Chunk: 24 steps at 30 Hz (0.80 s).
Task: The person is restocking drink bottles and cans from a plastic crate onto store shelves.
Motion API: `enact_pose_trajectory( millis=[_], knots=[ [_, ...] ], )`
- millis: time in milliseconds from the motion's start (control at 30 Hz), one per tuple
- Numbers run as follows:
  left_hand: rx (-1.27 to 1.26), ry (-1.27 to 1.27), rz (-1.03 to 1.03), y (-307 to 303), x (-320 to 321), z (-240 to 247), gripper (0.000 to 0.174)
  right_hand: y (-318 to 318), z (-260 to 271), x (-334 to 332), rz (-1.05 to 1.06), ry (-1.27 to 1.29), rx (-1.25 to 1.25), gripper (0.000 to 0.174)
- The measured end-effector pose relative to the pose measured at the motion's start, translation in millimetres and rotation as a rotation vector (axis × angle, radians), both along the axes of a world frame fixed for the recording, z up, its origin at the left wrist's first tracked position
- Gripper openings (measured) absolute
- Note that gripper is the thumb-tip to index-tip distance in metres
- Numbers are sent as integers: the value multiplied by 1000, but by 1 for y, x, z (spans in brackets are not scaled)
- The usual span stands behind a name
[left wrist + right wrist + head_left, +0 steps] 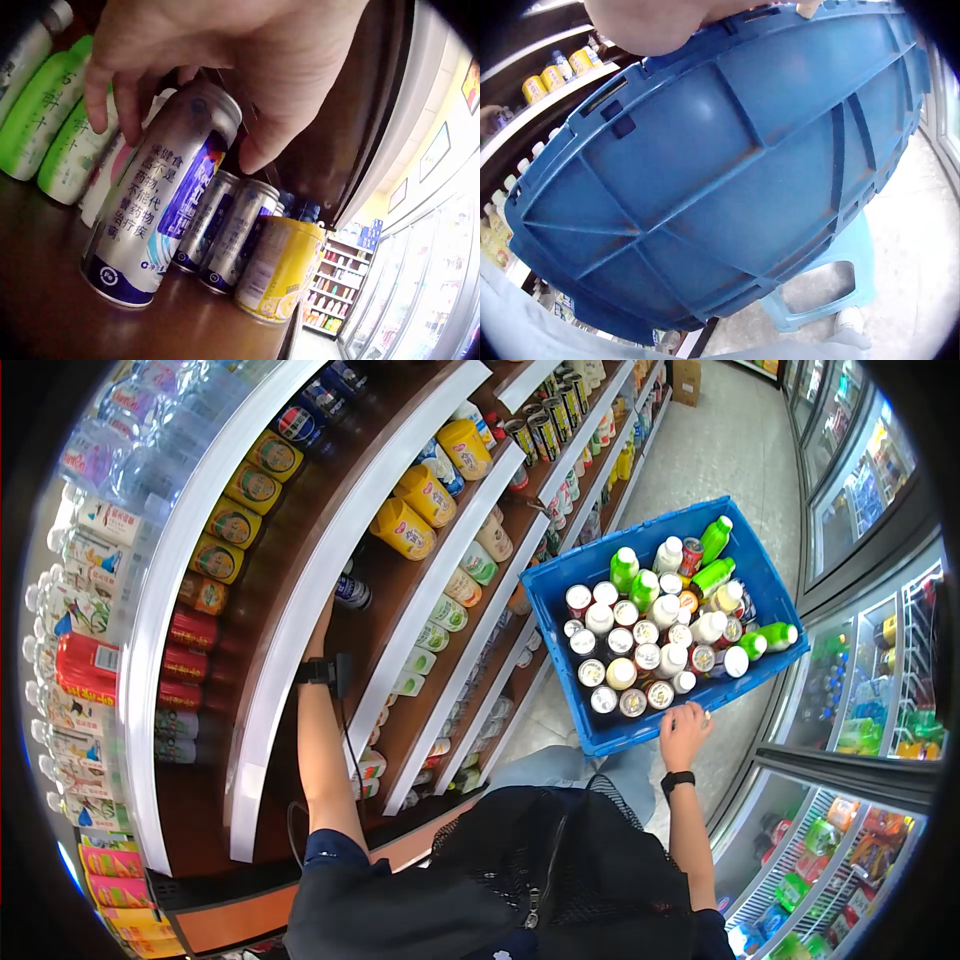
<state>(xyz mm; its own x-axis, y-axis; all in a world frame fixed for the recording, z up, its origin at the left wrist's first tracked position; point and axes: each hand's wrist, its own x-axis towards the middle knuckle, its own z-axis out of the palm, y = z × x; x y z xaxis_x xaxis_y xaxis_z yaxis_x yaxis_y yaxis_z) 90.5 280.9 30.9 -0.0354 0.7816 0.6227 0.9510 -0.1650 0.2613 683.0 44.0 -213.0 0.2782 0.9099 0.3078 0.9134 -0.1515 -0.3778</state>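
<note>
My left hand (240, 45) reaches into the shelf. Its fingers and thumb curve around the upper end of a tall silver and blue drink can (165, 195), which stands on the brown shelf board; a gap shows beside the thumb. In the head view the forearm partly passes behind the shelf edge, near a dark can (352, 592). At the near rim of a blue crate (640, 740), my right hand (685, 732) holds the edge, its fingers over the top. Several white-capped bottles (672, 658), green bottles (623, 572) and cans (632, 703) stand or lie inside.
Smaller silver cans (238, 236) and a yellow can (281, 266) flank the tall can, with green bottles (45, 112) opposite. A light blue stool (840, 277) is beneath the crate. Glass-door coolers (860, 690) line the right of the aisle.
</note>
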Motion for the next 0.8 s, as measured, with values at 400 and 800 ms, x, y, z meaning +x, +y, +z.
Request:
enact_pose_trajectory(
  millis=[400,800],
  knots=[
    [110,-128,58,-84,11,-18,39,2,-1,4,-79,204,-32,12],
    [237,-837,148,-231,118,-22,57,196,207,-132,804,375,354,15]
  ],
)
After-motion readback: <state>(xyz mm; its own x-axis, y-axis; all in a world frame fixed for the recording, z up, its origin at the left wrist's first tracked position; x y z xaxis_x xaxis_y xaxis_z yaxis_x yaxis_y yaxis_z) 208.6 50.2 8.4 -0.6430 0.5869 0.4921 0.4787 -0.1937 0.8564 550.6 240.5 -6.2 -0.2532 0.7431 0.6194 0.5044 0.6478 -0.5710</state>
